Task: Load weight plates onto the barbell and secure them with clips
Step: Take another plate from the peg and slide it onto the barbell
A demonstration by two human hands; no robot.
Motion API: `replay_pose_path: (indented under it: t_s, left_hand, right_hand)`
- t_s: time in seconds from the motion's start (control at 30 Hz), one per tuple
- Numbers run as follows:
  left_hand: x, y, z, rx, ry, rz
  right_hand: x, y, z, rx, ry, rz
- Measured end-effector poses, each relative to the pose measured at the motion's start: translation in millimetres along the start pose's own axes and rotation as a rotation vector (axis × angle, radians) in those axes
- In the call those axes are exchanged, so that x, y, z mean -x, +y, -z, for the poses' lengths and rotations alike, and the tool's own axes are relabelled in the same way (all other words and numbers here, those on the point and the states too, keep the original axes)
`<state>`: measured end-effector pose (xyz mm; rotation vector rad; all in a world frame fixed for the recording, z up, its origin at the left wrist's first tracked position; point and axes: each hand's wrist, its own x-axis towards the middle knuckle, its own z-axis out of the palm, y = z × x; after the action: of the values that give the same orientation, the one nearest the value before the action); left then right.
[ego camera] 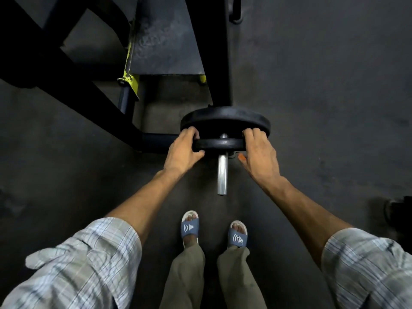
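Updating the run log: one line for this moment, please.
step: sliding small plate on sleeve | left hand, right hand: gripping it | large plate: on | clip: unseen

No legible text or numbers anywhere.

Dark rubber gym floor (323, 90) fills the view, matte and scuffed, dimly lit with a paler patch at about one o'clock. From eleven to twelve o'clock a black steel rack frame (73, 81) slants across, its beams crossing toward centre. Between the beams sits a grey worn platform (165, 41), edged with chipped yellow brackets (129, 79) at its near left corner. At four o'clock, a dark object (399, 210) lies at the edge, too shadowed to identify.
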<state>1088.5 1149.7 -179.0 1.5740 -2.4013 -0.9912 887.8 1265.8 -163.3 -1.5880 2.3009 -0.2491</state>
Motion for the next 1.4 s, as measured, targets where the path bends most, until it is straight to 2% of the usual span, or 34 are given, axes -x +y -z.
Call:
replay_pose_path:
  t_s: [0.27, 0.6, 0.77, 0.97, 1.23, 1.4]
  left_hand:
    - [45, -5, 2, -0.177, -0.263, -0.052]
    - [174, -9, -6, -0.099, -0.314, 0.131]
    - [267, -12, 33, 0.060, -0.191, 0.169]
    - [378, -16, 115, 0.194, 0.068, 0.160]
    - [520, -49, 241, 0.167, 0.466, 0.074]
    - [588, -69, 316, 0.129, 0.647, 0.028]
  right_hand:
    - [35, 2, -15, 0.038, -0.147, 0.075]
    - [122, -14, -16, -0.073, -0.437, 0.177]
    - [183, -56, 15, -0.057, -0.460, 0.289]
    - [250, -143, 77, -0.113, -0.403, 0.443]
    - [325, -299, 148, -0.119, -0.286, 0.687]
    - [368, -397, 191, -0.187, -0.247, 0.746]
